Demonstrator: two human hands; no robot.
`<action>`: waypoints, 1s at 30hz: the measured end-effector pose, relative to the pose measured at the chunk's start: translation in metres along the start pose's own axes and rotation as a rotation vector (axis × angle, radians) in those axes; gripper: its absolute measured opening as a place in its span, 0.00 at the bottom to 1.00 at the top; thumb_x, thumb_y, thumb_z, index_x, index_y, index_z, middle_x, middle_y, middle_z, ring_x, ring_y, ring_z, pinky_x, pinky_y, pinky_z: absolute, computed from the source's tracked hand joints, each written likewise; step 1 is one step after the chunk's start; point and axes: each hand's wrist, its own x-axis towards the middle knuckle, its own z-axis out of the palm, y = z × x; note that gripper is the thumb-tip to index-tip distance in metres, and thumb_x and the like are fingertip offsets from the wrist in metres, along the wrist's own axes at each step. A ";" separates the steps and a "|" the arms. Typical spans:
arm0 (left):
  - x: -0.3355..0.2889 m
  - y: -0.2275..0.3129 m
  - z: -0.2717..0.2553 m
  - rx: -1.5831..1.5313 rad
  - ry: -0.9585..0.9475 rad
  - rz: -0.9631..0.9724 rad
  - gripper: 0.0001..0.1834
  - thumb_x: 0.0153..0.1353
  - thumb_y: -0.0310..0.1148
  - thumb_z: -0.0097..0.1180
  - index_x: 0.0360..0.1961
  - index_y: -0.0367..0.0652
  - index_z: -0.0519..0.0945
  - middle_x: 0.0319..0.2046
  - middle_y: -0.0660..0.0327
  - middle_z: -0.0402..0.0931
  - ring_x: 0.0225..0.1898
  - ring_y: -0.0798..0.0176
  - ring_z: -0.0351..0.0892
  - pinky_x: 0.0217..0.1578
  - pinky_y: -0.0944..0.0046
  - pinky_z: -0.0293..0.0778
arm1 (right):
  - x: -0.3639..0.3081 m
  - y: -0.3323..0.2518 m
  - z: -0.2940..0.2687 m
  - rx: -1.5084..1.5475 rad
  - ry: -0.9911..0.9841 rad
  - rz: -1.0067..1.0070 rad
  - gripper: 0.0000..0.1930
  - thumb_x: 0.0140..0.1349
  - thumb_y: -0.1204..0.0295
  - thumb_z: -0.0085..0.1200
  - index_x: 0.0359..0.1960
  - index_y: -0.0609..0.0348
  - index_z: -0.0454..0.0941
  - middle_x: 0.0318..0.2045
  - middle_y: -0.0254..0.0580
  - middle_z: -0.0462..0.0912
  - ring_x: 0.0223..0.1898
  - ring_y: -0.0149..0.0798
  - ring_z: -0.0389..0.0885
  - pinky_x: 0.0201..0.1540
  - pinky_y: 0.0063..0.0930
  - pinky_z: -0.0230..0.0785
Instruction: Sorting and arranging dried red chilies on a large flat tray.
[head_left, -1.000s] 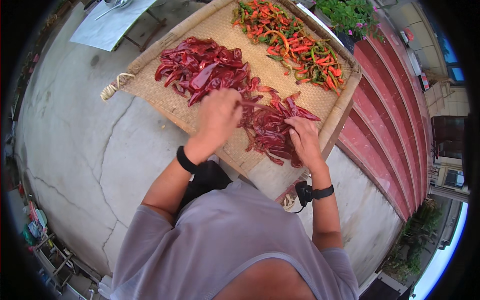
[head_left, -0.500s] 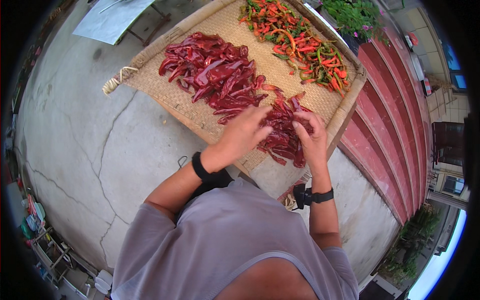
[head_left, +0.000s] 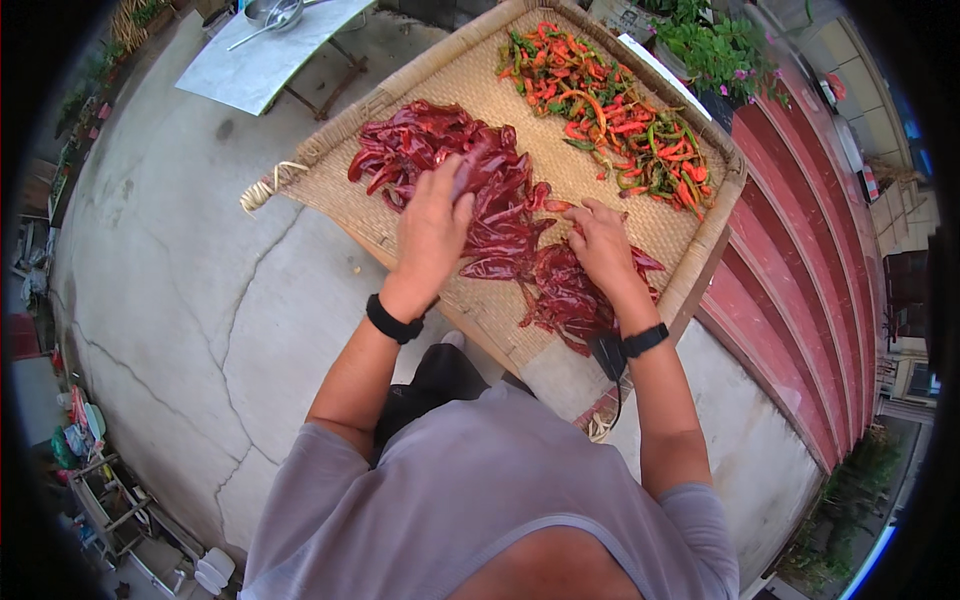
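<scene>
A woven tray (head_left: 470, 325) with a thick rolled rim holds two kinds of peppers. A heap of glossy dark red dried chili peppers (head_left: 500, 235) covers its left and middle part. Over that heap my left hand (head_left: 430, 230) reaches with fingers stretched and thumb apart. A blurred dark red pepper (head_left: 482, 170) shows right beside its fingertips. My right hand (head_left: 607, 250) is above a smaller, flatter bunch of dark red peppers (head_left: 570, 290), its fingers bent and thumb apart. An orange-red pepper (head_left: 558, 205) lies by its fingertips. Part of this bunch is hidden under that hand.
Smaller red, orange and green chilies (head_left: 620, 110) lie along the tray's far right. Red steps (head_left: 790, 260) rise to the right, near a leafy plant (head_left: 710, 50). At the far left stands a white table (head_left: 270, 60) with a metal bowl (head_left: 272, 12). Cracked concrete (head_left: 180, 300) spreads to the left.
My left hand has moved left and away from me, from the smaller bunch to the larger heap. My right hand has shifted slightly left over the bunch. The whole view has shifted.
</scene>
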 end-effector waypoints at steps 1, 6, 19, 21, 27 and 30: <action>0.004 -0.003 -0.003 0.017 -0.012 -0.049 0.28 0.59 0.26 0.63 0.61 0.40 0.72 0.54 0.44 0.72 0.47 0.41 0.79 0.49 0.53 0.76 | 0.004 0.002 0.007 -0.007 -0.053 0.044 0.17 0.59 0.73 0.57 0.51 0.49 0.81 0.55 0.55 0.77 0.55 0.58 0.73 0.59 0.47 0.66; 0.007 -0.022 -0.011 0.158 -0.106 0.041 0.30 0.56 0.25 0.64 0.62 0.38 0.71 0.61 0.40 0.63 0.55 0.36 0.73 0.53 0.48 0.75 | 0.016 0.009 0.018 0.078 -0.217 0.155 0.16 0.59 0.73 0.55 0.50 0.48 0.83 0.52 0.48 0.79 0.54 0.56 0.74 0.58 0.46 0.66; -0.024 0.004 0.004 -0.006 0.032 0.048 0.21 0.54 0.21 0.62 0.51 0.39 0.77 0.56 0.43 0.68 0.51 0.40 0.73 0.51 0.51 0.73 | 0.028 -0.015 -0.014 0.513 -0.002 -0.009 0.14 0.65 0.73 0.53 0.52 0.61 0.77 0.52 0.47 0.79 0.57 0.45 0.76 0.62 0.34 0.64; -0.031 0.010 0.010 -0.040 -0.025 0.121 0.18 0.55 0.21 0.62 0.49 0.40 0.78 0.52 0.47 0.71 0.49 0.44 0.74 0.50 0.53 0.73 | 0.022 -0.010 -0.021 0.484 -0.016 0.033 0.14 0.65 0.73 0.53 0.52 0.61 0.78 0.53 0.48 0.79 0.57 0.45 0.76 0.63 0.35 0.64; -0.060 0.028 0.026 -0.069 -0.376 0.165 0.11 0.59 0.26 0.58 0.44 0.43 0.80 0.41 0.55 0.77 0.46 0.47 0.77 0.44 0.52 0.75 | -0.021 -0.010 -0.031 0.048 -0.343 0.067 0.18 0.57 0.63 0.62 0.49 0.51 0.82 0.49 0.46 0.82 0.52 0.54 0.76 0.55 0.45 0.65; -0.070 0.031 0.031 -0.107 -0.462 0.133 0.11 0.61 0.27 0.58 0.45 0.43 0.80 0.40 0.55 0.77 0.45 0.46 0.78 0.43 0.51 0.75 | -0.034 -0.026 -0.028 0.025 -0.302 0.147 0.14 0.56 0.67 0.62 0.45 0.51 0.83 0.43 0.46 0.83 0.49 0.52 0.77 0.55 0.45 0.64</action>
